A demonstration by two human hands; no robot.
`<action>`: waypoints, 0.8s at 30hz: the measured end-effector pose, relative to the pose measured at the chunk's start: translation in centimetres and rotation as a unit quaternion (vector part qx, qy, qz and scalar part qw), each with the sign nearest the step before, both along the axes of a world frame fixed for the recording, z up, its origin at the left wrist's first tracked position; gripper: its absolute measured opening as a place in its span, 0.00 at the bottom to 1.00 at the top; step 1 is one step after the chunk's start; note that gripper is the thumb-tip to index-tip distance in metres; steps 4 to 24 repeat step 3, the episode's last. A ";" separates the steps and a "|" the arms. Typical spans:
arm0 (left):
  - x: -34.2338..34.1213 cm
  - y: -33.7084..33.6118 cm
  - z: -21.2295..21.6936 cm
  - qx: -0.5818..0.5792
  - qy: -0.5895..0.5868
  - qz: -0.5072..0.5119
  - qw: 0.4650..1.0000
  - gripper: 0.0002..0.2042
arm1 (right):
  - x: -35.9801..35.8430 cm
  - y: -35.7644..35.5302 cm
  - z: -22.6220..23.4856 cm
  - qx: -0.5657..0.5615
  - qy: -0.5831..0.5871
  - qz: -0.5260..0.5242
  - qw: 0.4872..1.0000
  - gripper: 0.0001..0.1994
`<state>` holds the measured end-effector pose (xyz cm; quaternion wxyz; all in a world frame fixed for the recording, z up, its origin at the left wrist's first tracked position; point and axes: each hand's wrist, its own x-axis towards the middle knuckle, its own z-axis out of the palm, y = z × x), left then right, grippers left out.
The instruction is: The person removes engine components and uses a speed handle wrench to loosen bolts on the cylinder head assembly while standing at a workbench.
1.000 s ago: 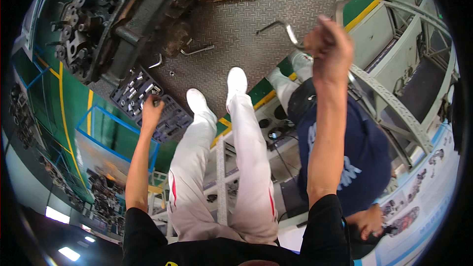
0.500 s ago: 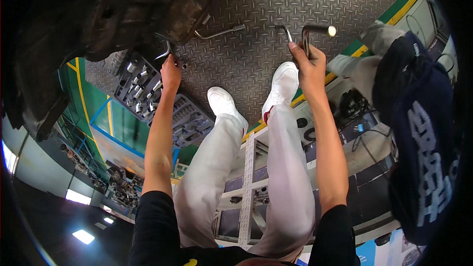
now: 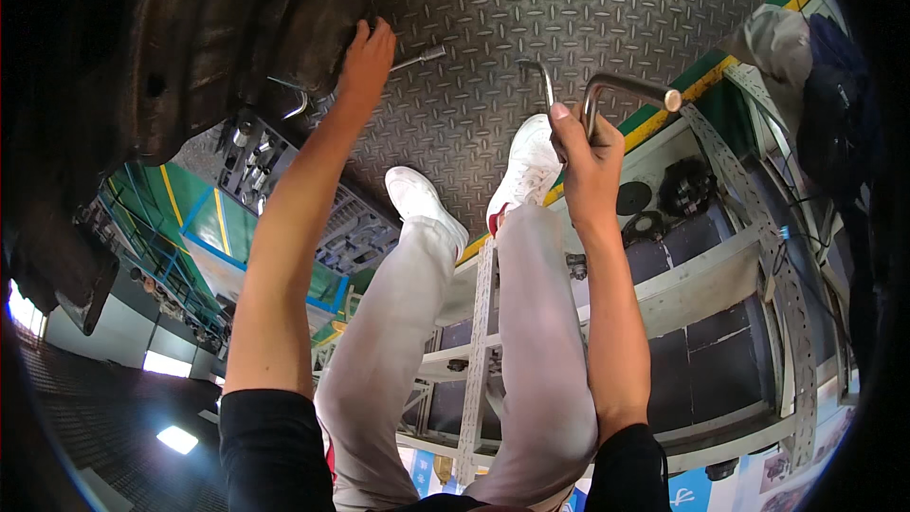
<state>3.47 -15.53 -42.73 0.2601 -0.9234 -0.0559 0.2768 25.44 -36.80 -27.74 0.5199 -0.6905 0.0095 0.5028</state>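
Observation:
My right hand is closed around two L-shaped hex keys, a thick one and a thinner one, with their bent ends pointing away from me. My left hand reaches forward beside a large dark metal assembly, fingers extended and nothing visible in them. Whether the fingertips touch the assembly is hard to tell. Partly behind that hand, an L-shaped socket wrench lies on the patterned metal floor. Another thin bent tool lies nearer the open toolbox.
A grey toolbox full of sockets lies open at my left, partly behind my left forearm. My white shoes stand at the plate's yellow edge. White metal shelving with round parts is at the right. Another person's dark clothing shows far right.
My left hand has moved forward from beside the thin bent tool to the dark assembly near the socket wrench. My right hand still grips both hex keys, slightly lower in view.

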 end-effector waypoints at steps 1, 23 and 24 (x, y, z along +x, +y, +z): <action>0.0 0.2 -1.0 0.022 0.036 -0.025 0.999 0.20 | 0.5 -0.3 0.3 -0.007 0.003 0.002 1.000 0.21; -1.6 1.4 -3.2 0.061 0.110 -0.057 0.990 0.32 | 1.6 0.3 0.5 0.022 0.007 -0.018 1.000 0.21; -1.6 1.4 -3.2 0.061 0.110 -0.057 0.990 0.32 | 1.6 0.3 0.5 0.022 0.007 -0.018 1.000 0.21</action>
